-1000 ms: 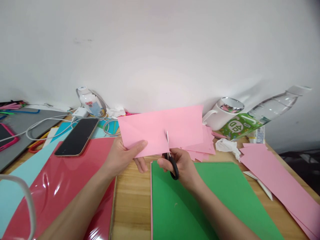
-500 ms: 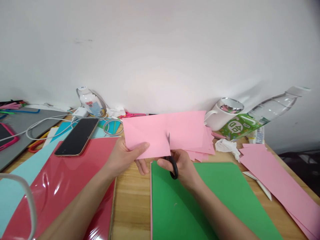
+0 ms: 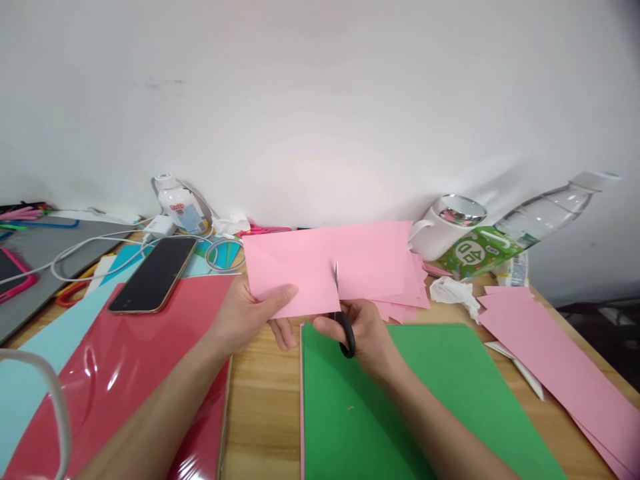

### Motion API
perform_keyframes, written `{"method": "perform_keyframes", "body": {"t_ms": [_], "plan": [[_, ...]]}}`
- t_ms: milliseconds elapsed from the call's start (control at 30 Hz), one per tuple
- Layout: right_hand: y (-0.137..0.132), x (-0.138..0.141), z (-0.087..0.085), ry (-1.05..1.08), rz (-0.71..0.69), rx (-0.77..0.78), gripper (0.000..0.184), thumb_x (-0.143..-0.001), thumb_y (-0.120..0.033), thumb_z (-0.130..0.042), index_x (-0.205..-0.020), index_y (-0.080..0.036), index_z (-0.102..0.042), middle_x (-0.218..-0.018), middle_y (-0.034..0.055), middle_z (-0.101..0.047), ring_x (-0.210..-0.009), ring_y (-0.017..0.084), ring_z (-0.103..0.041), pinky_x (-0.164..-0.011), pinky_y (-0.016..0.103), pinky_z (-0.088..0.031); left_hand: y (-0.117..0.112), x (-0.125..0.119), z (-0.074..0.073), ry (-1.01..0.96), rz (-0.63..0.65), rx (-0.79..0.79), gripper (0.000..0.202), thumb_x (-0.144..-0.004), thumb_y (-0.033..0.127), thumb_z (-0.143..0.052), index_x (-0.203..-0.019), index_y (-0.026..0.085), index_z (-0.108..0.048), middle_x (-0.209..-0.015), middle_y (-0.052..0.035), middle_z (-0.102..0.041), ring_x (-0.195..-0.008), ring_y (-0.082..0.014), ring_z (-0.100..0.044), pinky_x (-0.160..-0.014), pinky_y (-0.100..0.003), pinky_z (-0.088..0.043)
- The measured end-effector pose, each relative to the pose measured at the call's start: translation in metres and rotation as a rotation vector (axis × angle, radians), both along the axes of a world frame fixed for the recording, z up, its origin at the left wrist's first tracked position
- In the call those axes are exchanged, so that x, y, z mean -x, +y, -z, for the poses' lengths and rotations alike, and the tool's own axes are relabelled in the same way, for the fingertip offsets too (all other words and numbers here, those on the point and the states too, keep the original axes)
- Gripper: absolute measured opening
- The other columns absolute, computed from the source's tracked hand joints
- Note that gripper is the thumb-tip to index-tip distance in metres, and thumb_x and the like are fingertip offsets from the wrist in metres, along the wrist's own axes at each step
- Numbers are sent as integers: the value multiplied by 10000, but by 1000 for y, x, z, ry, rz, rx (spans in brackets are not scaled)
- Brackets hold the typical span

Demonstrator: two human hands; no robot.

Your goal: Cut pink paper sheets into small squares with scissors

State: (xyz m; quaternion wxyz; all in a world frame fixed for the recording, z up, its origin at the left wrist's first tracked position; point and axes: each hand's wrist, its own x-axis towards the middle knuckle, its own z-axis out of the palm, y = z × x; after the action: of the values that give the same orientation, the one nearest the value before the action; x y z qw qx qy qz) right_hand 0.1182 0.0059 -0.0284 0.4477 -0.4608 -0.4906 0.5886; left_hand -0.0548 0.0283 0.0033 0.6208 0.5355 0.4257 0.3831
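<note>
A pink sheet of paper (image 3: pixel 293 260) is pinched in my left hand (image 3: pixel 250 308), thumb on top and fingers beneath its lower left edge. Closed around the black handles of a pair of scissors (image 3: pixel 346 335), my right hand (image 3: pixel 370 333) is at the sheet's lower middle. One blade shows above the paper and the cut runs up from the bottom edge, partway across. More pink pieces (image 3: pixel 420 287) lie behind the sheet's right end. Below my right hand is green paper (image 3: pixel 430 393).
Red paper in clear wrap (image 3: pixel 170 353) and a phone (image 3: pixel 154 273) lie left. A white mug (image 3: pixel 440 230), green packet (image 3: pixel 475 253), leaning clear bottle (image 3: pixel 550 207), crumpled tissue (image 3: pixel 455 295) and pink strips (image 3: pixel 555 360) are right. A white bottle (image 3: pixel 181 203) and cable (image 3: pixel 75 250) are back left.
Almost nothing differs. Both hands, the pink sheet and the scissors keep nearly the same places, with only a very slight shift to the left in view.
</note>
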Motion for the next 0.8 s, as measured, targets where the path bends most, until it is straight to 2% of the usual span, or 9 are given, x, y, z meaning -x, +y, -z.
{"method": "perform_keyframes", "body": {"t_ms": [167,333,533,800], "plan": [[0,1,2,35,14,8,335,-544,-388,-757,-695,-138,-594,-589,-11,-521,-529,105,-411,-519,242,-371,1,1,1,-13,11,9,164,-786,281,-603,-753,121,-582,-382,-16,-623,-299,-149,-564,-297,-188,-433],[-1,2,3,90,26,31,284,-542,-306,-766,-696,-141,-592,-580,-22,-493,-519,87,-358,-503,228,-340,1,1,1,-26,29,-1,218,-785,280,-605,-645,112,-598,-386,-28,-623,-308,-138,-567,-316,-187,-452],[-1,2,1,79,37,61,275,-520,-289,-770,-647,-139,-579,-514,-50,-428,-477,67,-302,-456,215,-288,0,1,1,-41,24,22,179,-787,294,-600,-744,120,-588,-390,-19,-628,-296,-149,-563,-287,-188,-434],[0,2,3,30,54,53,270,-527,-315,-754,-618,-136,-574,-507,-37,-480,-455,68,-355,-421,198,-281,0,1,0,-70,38,28,150,-794,263,-591,-796,114,-569,-399,-18,-633,-310,-156,-579,-292,-184,-446]]}}
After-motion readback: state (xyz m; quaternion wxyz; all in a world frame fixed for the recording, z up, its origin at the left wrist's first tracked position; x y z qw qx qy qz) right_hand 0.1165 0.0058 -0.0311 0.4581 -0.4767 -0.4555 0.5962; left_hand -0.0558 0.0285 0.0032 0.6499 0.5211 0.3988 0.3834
